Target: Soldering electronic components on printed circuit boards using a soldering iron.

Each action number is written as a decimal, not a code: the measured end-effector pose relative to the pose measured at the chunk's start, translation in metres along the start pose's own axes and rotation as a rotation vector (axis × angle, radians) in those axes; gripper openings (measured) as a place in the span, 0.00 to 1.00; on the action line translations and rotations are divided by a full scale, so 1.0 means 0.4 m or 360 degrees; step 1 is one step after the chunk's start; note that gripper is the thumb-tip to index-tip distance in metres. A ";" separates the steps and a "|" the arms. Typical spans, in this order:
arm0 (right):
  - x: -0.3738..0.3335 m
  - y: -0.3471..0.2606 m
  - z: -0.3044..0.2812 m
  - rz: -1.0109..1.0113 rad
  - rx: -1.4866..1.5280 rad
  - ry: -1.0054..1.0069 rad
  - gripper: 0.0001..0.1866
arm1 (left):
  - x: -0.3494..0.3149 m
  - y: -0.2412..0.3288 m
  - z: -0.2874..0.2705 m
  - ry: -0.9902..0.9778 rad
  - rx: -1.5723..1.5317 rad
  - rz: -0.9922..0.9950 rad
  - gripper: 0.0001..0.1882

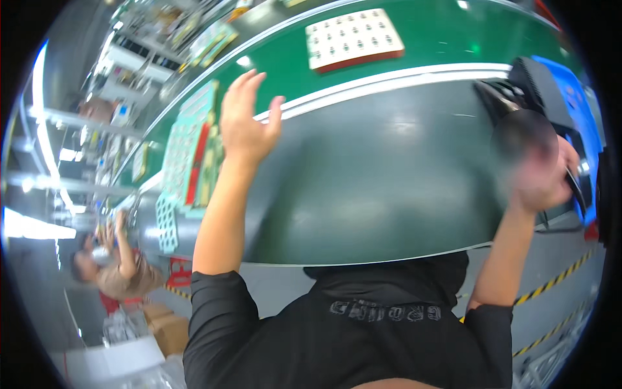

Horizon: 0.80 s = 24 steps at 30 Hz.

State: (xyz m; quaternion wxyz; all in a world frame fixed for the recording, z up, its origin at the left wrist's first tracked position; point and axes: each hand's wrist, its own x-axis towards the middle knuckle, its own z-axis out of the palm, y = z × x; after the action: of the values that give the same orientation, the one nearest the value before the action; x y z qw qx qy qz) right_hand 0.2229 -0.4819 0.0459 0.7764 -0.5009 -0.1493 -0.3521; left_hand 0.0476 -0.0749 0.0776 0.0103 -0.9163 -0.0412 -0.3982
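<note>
Basically, head cam: L hand (249,126) is empty, fingers spread and thumb out, raised near the white rail (402,76) and beside the stacked mint trays (188,139). R hand (547,187) is at the far R end of the worktop (363,188), by the blue bin (591,120); a blurred round patch covers part of it, so can't tell if it's gripping the slim black object (576,194) at its fingers or only touching it.

Risks, prob.: a sideways sweep of the L forearm could knock the tray stack, as it's right alongside; the R hand could snag the thin dark cable (558,229) below it, or bump the black box-shaped unit (528,84), since that corner's crowded.

Materials: worktop is smooth, dark green, semi-gloss w/ soft reflections; conveyor belt (278,71) brighter green, flat. On it, a rectangular white-topped block (355,37), red-sided, w/ small dark parts in rows. Perforated mint panel (166,223) is thin, w/ rounded holes; bin looks like moulded plastic.
</note>
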 end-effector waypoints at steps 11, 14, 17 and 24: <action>0.044 0.066 -0.089 0.0237 0.0218 -0.0311 0.09 | -0.441 -0.496 -0.524 0.0040 -0.0200 -0.2590 0.33; 0.038 0.069 -0.070 0.0087 -0.0034 -0.0185 0.11 | -0.472 -0.527 -0.500 0.0142 -0.0827 -0.2677 0.30; 0.035 0.069 -0.062 0.0032 -0.0048 -0.0213 0.12 | -0.479 -0.574 -0.493 0.0196 -0.0936 -0.2704 0.27; 0.043 0.078 -0.075 -0.0020 0.0007 -0.0268 0.08 | -0.529 -0.709 -0.496 0.0639 -0.1382 -0.2667 0.21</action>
State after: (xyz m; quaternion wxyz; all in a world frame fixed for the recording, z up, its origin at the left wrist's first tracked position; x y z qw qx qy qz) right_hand 0.2530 -0.5076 0.0214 0.7601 -0.5260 -0.2180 -0.3133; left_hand -0.2648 0.1830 0.0544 -0.6103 -0.4282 -0.5285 -0.4060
